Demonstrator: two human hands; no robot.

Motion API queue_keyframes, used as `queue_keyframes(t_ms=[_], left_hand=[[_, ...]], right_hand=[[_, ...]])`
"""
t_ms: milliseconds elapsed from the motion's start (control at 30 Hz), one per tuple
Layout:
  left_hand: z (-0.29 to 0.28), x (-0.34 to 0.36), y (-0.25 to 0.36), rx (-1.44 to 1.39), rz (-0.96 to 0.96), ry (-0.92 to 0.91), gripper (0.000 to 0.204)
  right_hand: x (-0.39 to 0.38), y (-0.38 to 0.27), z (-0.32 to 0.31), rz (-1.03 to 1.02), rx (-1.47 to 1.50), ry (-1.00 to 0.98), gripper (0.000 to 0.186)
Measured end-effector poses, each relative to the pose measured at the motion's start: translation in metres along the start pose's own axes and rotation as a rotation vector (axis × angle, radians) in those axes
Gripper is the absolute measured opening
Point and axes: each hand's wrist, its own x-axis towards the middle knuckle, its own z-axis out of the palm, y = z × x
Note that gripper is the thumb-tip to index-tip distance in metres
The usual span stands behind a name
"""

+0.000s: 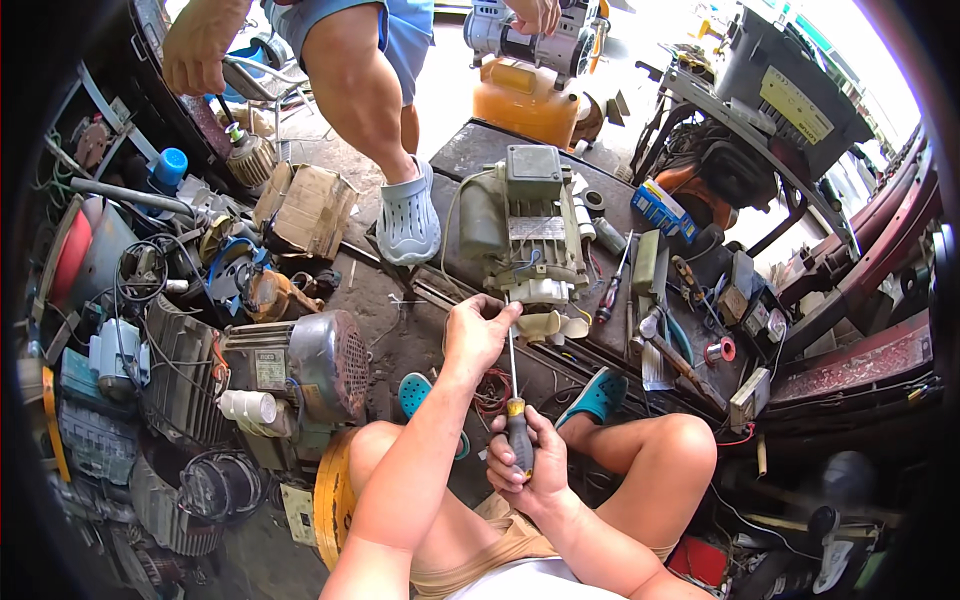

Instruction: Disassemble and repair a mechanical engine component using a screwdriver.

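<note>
A small electric motor with a terminal box on top stands on a low dark platform in front of me. Its near end carries a pale fan. In my right hand is a screwdriver, gripped by its grey and yellow handle. The shaft points away from me, and its tip meets the near end of the motor. The thumb and fingers of my left hand are pinched at the shaft near that tip. Whether a screw sits there is hidden.
Another person's leg and grey clog stand left of the motor. A second screwdriver, a hammer and a solder spool lie to its right. A larger motor and a cardboard box crowd the left.
</note>
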Motion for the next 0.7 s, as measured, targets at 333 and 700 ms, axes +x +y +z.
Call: queue_keyframes(t_ms=[333,700], left_hand=[[-0.012,0.021,-0.002,-0.267,-0.166,-0.034,0.023],[-0.020,0.022,0.011,-0.295,-0.236,-0.130,0.020]], right_hand=[[-0.008,0.011,0.033,-0.118,-0.132,0.068,0.033],[0.018,0.047,0.034,-0.204,-0.294,0.144,0.034]])
